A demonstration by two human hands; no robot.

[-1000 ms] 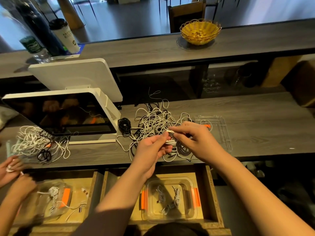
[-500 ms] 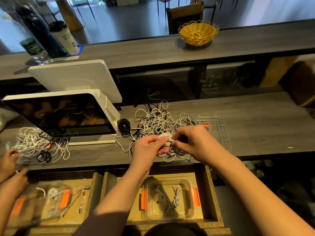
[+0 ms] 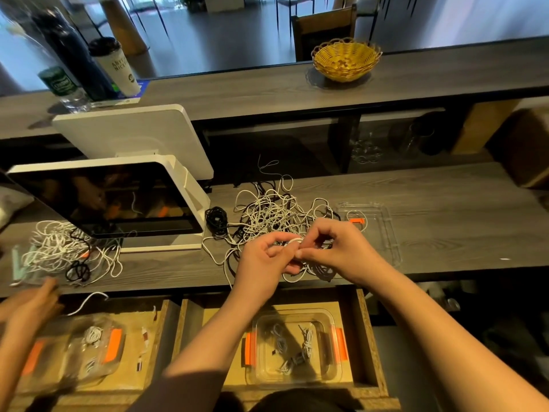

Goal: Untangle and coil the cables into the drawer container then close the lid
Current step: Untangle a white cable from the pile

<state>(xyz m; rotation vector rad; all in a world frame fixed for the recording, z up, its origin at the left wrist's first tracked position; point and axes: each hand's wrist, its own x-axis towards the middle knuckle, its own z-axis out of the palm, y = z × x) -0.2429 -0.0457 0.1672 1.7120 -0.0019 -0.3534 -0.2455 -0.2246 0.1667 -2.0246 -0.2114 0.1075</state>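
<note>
On the gray wooden surface (image 3: 445,221), my left hand (image 3: 264,260) and right hand (image 3: 338,251) both pinch a small white cable coil (image 3: 292,242). The tangled pile (image 3: 276,212) at 12 o'clock could snag it loose.

Bare forearms, dark brown sleeve (image 3: 190,391) on left upper arm

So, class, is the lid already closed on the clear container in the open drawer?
No, the clear container sits open in the drawer, and its lid lies up on the counter beside the cable tangle.
</note>
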